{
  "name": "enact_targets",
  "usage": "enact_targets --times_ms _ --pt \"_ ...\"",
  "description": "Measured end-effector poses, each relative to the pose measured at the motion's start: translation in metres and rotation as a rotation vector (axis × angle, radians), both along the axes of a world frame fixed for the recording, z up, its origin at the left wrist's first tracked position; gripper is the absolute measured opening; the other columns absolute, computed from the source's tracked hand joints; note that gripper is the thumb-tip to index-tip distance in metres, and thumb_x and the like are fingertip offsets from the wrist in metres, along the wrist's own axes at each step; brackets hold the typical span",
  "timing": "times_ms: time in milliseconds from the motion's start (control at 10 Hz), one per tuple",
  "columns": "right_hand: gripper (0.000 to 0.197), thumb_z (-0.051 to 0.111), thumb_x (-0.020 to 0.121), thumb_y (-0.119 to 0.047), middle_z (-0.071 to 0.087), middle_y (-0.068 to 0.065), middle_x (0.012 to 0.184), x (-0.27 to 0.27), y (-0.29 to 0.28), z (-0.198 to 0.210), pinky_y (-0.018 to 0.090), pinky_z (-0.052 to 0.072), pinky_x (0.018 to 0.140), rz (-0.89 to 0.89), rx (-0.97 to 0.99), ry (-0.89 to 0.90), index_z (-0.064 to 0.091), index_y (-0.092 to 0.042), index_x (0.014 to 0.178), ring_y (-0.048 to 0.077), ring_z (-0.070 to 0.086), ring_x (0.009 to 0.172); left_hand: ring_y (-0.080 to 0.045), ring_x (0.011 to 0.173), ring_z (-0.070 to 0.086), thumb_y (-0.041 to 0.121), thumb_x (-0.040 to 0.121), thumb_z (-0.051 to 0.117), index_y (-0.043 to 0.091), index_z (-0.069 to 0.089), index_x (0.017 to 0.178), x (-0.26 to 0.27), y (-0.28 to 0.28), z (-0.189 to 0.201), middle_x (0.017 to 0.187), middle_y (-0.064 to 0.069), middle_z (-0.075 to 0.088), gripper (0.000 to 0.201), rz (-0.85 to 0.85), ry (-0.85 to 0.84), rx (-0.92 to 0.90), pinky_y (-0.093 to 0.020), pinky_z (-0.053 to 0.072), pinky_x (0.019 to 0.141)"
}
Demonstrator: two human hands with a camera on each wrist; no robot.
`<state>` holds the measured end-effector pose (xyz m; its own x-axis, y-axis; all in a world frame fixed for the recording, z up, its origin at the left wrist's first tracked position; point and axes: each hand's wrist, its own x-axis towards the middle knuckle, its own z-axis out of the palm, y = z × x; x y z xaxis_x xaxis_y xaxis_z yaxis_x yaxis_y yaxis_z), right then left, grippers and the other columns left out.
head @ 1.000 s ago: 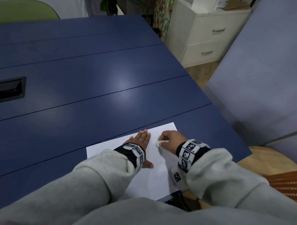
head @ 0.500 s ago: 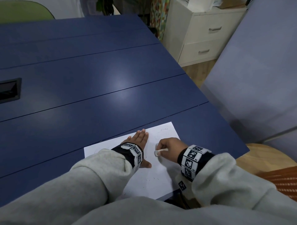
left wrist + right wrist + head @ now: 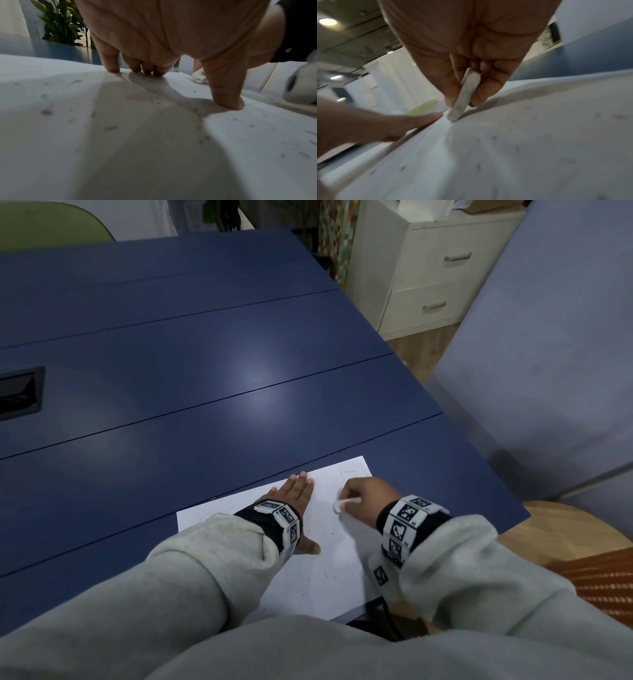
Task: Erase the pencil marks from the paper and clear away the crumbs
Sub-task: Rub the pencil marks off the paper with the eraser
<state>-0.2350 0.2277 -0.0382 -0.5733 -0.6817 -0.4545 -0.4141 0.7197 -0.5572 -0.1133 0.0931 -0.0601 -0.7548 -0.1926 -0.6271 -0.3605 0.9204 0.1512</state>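
Nearest the person, grey sleeves [image 3: 191,563] cover both forearms, each wrist carrying a band of black-and-white markers [image 3: 281,517]. A white sheet of paper [image 3: 329,583] lies flat at the near right corner of the blue table [image 3: 205,378], its near edge at the table's edge. Dark eraser crumbs [image 3: 322,576] are scattered over the sheet's near and middle parts. The left hand [image 3: 296,496] lies flat on the paper, fingers straight and together, thumb spread, fingertips [image 3: 113,67] pressing the sheet. Just to its right, the right hand [image 3: 366,494] pinches a slim white eraser [image 3: 465,94] between thumb and curled fingers; its lower tip touches the paper. Faint pencil marks [image 3: 346,472] show near the sheet's far right corner; they appear to be writing, too small to read. Further off, a black recessed slot [image 3: 20,392] sits in the table's left side. Beyond the table stands a white drawer unit [image 3: 438,272].
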Motion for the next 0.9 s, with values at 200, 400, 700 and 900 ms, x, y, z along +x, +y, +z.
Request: enact_targets --times_ms 200,400,700,900 --pt "0.014 0.067 0.081 -0.026 0.067 -0.01 0.083 0.012 0.005 -0.005 0.024 0.051 0.076 0.038 -0.002 -0.046 0.061 -0.027 0.068 0.009 0.062 0.082 -0.018 0.146 -0.02 0.066 0.077 0.061 0.014 -0.022 0.149 0.0 0.0 0.0 0.156 -0.001 -0.028 0.122 -0.004 -0.014 -0.008 -0.039 -0.001 0.118" --pt "0.007 0.067 0.079 -0.024 0.069 -0.007 0.088 -0.007 0.002 -0.002 0.027 0.052 0.078 -0.054 -0.02 0.004 0.065 -0.023 0.072 0.013 0.063 0.086 -0.018 0.146 -0.02 0.065 0.077 0.062 0.015 -0.023 0.149 0.0 0.0 0.001 0.156 -0.001 -0.028 0.122 0.001 -0.016 -0.003 -0.039 -0.001 0.118" --pt "0.005 0.068 0.079 -0.023 0.07 -0.006 0.089 -0.005 0.009 -0.003 0.023 0.049 0.075 -0.074 -0.03 -0.013 0.068 -0.019 0.077 0.01 0.062 0.085 -0.018 0.146 -0.019 0.065 0.077 0.062 0.014 -0.022 0.149 -0.001 0.0 0.0 0.156 -0.001 -0.028 0.122 0.001 -0.011 -0.005 -0.039 -0.001 0.118" --pt "0.014 0.065 0.082 -0.026 0.065 -0.013 0.079 0.018 0.011 -0.001 0.019 0.048 0.071 0.055 0.005 -0.042 0.061 -0.029 0.069 0.004 0.06 0.077 -0.019 0.146 -0.019 0.065 0.077 0.062 0.014 -0.022 0.149 -0.001 0.0 0.0 0.156 -0.002 -0.028 0.122 -0.005 -0.005 -0.007 -0.04 -0.001 0.118"
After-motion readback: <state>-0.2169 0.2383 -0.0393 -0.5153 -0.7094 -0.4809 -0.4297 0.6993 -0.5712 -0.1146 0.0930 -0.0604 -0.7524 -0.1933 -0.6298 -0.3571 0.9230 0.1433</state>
